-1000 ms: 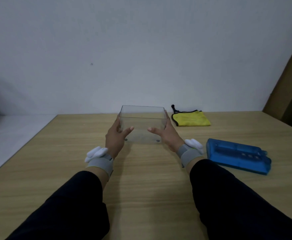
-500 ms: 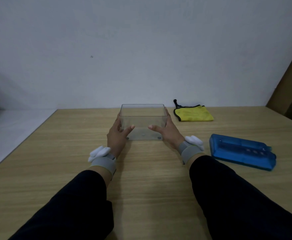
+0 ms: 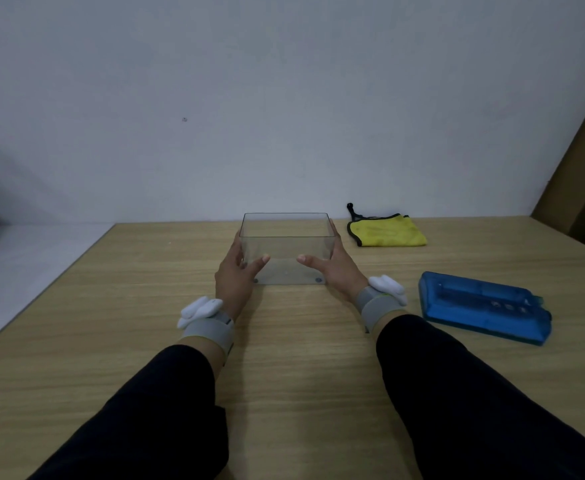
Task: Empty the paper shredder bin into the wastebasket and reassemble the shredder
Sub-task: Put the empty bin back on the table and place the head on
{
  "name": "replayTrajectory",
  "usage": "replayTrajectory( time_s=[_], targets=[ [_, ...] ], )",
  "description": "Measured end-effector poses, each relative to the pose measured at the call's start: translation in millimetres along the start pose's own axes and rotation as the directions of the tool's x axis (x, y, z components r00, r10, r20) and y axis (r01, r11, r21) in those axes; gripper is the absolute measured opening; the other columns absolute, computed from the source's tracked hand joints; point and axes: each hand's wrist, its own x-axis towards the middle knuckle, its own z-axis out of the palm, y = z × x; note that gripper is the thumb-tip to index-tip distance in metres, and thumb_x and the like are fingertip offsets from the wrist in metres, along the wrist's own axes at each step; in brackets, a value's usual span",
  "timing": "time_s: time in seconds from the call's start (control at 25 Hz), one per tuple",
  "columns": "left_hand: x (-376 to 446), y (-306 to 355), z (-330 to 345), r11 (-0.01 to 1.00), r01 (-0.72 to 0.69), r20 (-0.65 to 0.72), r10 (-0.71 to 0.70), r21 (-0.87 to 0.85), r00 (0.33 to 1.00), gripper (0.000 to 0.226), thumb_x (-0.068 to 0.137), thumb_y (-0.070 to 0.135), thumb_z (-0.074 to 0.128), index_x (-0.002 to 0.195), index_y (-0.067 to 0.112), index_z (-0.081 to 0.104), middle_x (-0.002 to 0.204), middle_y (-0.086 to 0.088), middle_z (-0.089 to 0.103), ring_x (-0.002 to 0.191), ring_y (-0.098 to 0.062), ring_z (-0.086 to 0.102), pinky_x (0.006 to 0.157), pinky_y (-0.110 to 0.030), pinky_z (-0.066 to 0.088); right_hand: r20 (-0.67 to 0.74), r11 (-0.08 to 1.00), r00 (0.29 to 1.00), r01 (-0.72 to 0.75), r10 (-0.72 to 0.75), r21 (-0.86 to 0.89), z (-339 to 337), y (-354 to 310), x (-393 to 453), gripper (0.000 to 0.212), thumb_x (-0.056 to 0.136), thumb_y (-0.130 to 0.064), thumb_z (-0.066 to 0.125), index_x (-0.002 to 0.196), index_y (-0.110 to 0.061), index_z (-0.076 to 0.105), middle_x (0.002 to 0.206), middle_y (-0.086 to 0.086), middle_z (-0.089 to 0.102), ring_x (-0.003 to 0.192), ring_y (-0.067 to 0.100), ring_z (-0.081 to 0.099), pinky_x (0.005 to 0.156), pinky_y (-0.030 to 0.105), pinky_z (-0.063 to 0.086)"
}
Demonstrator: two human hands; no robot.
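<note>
Wooden table (image 3: 111, 341), plain wall. Both hands, left hand (image 3: 234, 275) and right hand (image 3: 336, 270), clamp the empty clear bin (image 3: 286, 237). Blue shredder head (image 3: 481, 306) lies right, nearer the right hand, long axis roughly left-right.

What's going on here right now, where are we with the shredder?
A person is holding the clear bin on the wooden table, left hand on its left side and right hand on its right. The bin looks empty; no shreds show inside. The blue shredder top lies apart on the table to the right, not yet refitted. A yellow cloth sits near the wall. No wastebasket is in view.
</note>
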Motion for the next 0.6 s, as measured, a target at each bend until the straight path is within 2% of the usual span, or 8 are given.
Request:
replayTrajectory(
  time_s=[0.12,0.2,0.24,0.32,0.4,0.48,0.6],
  targets=[
    [-1,3,0,1.0,0.007,-0.005,-0.007,0.011,1.0,0.071,0.08,0.021,0.073,0.141,0.033,0.038,0.103,0.029,0.048,0.1,0.009,0.05,0.067,0.006,0.039,-0.011,1.0,1.0,-0.01,0.01,-0.015,0,0,-1,0.107,0.076,-0.029,0.08,0.153,-0.033,0.007,0.146,-0.007,0.038,0.125,0.003,0.037,0.092,0.013,0.033],
    [-3,5,0,0.999,0.004,0.001,-0.004,0.049,1.0,0.071,0.081,0.023,0.072,0.142,0.034,0.036,0.105,0.024,0.049,0.096,0.01,0.051,0.061,0.005,0.04,-0.012,0.999,1.0,-0.025,0.025,-0.042,1,-1,-4,0.106,0.077,-0.031,0.079,0.154,-0.032,0.006,0.15,-0.005,0.036,0.126,0.004,0.037,0.079,0.006,0.035],
    [-4,6,-1,0.997,0.007,0.009,-0.008,0.073,1.0,0.072,0.082,0.024,0.072,0.143,0.034,0.035,0.109,0.021,0.049,0.098,0.006,0.053,0.063,0.003,0.042,-0.013,0.998,0.999,-0.036,0.035,-0.059,1,-2,-5,0.106,0.077,-0.032,0.079,0.154,-0.031,0.005,0.152,-0.004,0.034,0.128,0.006,0.037,0.076,0.005,0.036],
    [-5,11,-2,0.993,0.038,0.032,-0.042,0.115,0.999,0.081,0.081,0.028,0.073,0.147,0.03,0.027,0.129,0.013,0.049,0.119,-0.011,0.052,0.086,-0.013,0.047,-0.011,0.995,0.999,-0.051,0.05,-0.091,1,-3,-7,0.109,0.076,-0.032,0.079,0.154,-0.027,0.004,0.155,-0.001,0.032,0.135,0.015,0.038,0.087,0.014,0.042],
    [-6,15,-3,0.977,0.116,0.039,-0.125,0.177,0.991,0.098,0.078,0.036,0.075,0.152,0.027,0.011,0.149,-0.006,0.039,0.135,-0.024,0.041,0.106,-0.035,0.04,-0.007,0.992,0.998,-0.067,0.067,-0.11,0,-3,-10,0.113,0.075,-0.032,0.08,0.154,-0.025,-0.001,0.157,0.002,0.029,0.139,0.02,0.035,0.104,0.025,0.037],
    [-13,21,-5,0.96,0.163,0.039,-0.176,0.226,0.984,0.109,0.075,0.041,0.076,0.152,0.026,0.001,0.153,-0.013,0.03,0.138,-0.029,0.035,0.11,-0.041,0.034,-0.008,0.989,0.995,-0.099,0.098,-0.114,-3,-7,-19,0.116,0.075,-0.033,0.08,0.154,-0.025,-0.005,0.159,0.005,0.023,0.142,0.024,0.03,0.106,0.027,0.032],
    [-25,29,-8,0.954,0.155,0.043,-0.171,0.256,0.984,0.113,0.072,0.045,0.076,0.152,0.025,-0.001,0.153,-0.014,0.029,0.137,-0.031,0.035,0.107,-0.037,0.035,-0.028,0.984,0.992,-0.126,0.123,-0.127,-8,-13,-34,0.117,0.075,-0.037,0.079,0.153,-0.027,-0.008,0.159,0.008,0.021,0.143,0.028,0.028,0.112,0.036,0.031]
  ],
)
